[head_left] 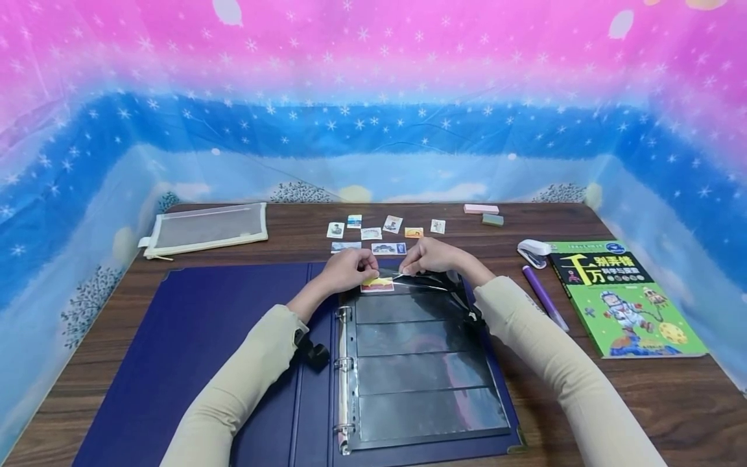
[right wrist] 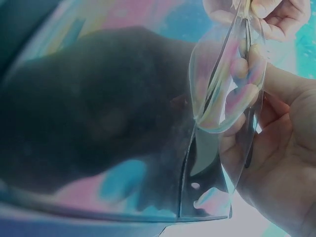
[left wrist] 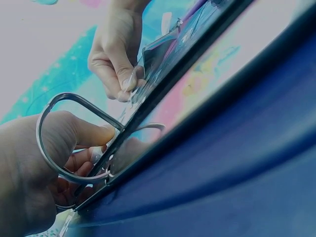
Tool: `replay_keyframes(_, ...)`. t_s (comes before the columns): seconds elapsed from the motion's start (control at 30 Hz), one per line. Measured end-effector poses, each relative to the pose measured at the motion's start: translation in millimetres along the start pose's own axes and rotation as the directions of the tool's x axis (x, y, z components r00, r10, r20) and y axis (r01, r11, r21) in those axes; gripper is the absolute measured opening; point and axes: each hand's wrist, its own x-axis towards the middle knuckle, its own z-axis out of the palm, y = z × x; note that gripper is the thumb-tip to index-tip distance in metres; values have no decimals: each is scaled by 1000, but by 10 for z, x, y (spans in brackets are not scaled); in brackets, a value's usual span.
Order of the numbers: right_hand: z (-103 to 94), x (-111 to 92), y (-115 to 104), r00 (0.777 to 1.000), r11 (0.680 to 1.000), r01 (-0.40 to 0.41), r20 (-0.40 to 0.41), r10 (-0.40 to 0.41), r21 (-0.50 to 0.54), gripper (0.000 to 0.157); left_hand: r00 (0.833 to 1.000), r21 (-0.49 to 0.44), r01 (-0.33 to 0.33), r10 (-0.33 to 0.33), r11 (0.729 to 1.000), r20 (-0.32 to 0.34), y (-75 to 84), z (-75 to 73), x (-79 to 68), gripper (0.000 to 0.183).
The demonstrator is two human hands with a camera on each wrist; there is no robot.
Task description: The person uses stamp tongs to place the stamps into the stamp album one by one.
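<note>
A ring-binder stamp album [head_left: 233,324] lies spread on the table, its black page with clear pocket strips [head_left: 420,373] on the right side. At the page's top, my left hand [head_left: 348,268] pinches a red and yellow stamp [head_left: 377,285] by its upper edge; the fingertips are partly hidden. My right hand [head_left: 432,256] pinches the clear film of the top pocket and lifts it. In the right wrist view this clear film [right wrist: 212,108] bulges away from the page. A metal ring [left wrist: 42,133] stands in front of the left hand in the left wrist view.
Several loose stamps [head_left: 371,233] lie beyond the album. A mesh zip pouch [head_left: 210,227] is at back left. Two small blocks [head_left: 481,209], a white stapler [head_left: 533,251], a purple marker [head_left: 544,297] and a green book [head_left: 633,305] lie to the right.
</note>
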Motion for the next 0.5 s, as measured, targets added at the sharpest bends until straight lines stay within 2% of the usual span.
replay_keyframes(0.3, -15, -12, -8, 1000, 1000, 0, -10, -1, -15, 20, 1000, -46, 20, -20, 999, 14, -8, -4, -1, 16)
replay_keyframes(0.5, -51, -45, -4, 995, 999, 2, -104, -7, -50, 23, 999, -68, 29, -28, 997, 17, -9, 0, -3, 17)
